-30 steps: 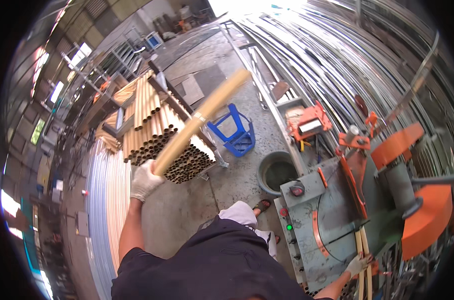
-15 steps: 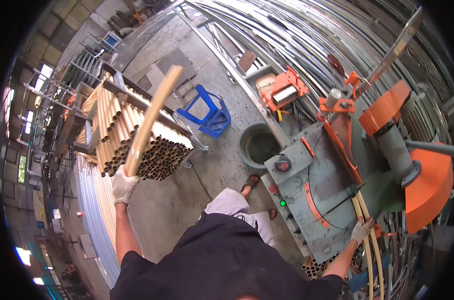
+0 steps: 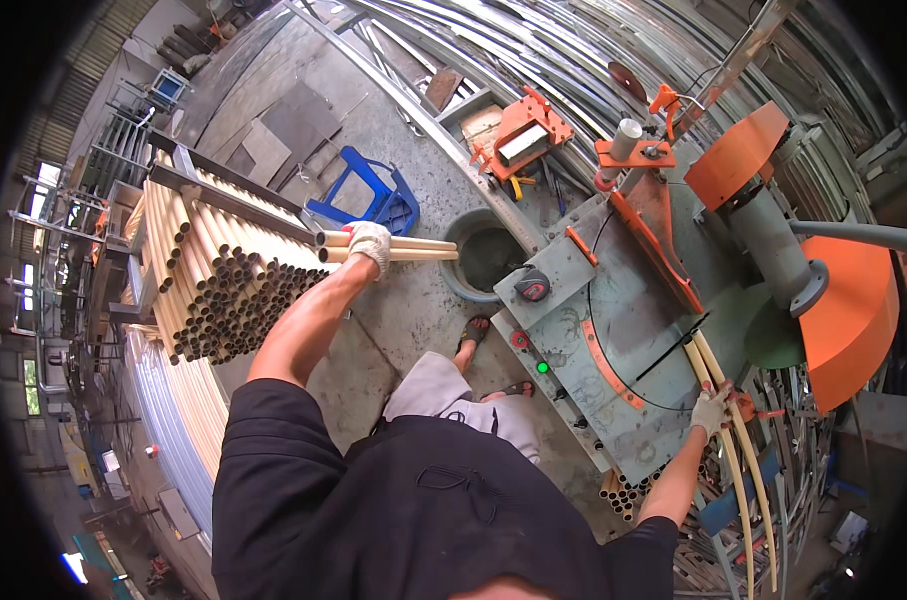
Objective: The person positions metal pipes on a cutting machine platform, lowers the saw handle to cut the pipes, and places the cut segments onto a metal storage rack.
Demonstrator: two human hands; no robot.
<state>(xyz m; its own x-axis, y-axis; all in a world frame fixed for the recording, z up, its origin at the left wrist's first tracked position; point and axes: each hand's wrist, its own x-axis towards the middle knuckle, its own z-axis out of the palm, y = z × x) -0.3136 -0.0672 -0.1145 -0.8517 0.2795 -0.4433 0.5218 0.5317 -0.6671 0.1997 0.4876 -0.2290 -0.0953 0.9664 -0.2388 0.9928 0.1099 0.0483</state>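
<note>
My left hand (image 3: 371,246), in a pale work glove, is closed round two short tan tubes (image 3: 421,248) held level over the floor, between the tube rack and a dark bucket. At the right, my gloved right hand (image 3: 712,408) grips two long tan tubes (image 3: 741,452). Their near ends trail down past the bench, and their far ends lie on the grey table (image 3: 634,335) of a cut-off saw. Beyond those ends are the saw's greenish disc (image 3: 774,330) and its orange guard (image 3: 854,310). The right fingertips are partly hidden by the tubes.
A metal rack holds a stack of tan tubes (image 3: 236,310) at left. A blue plastic stool (image 3: 372,195) and the dark bucket (image 3: 461,283) stand on the floor ahead. Long metal bars (image 3: 494,50) fill the far right. A green light (image 3: 543,368) glows on the saw's front.
My left hand has swung right and away from me, turning its tubes from steeply raised to level. My right hand keeps its hold on the long tubes. The whole view has shifted slightly.
</note>
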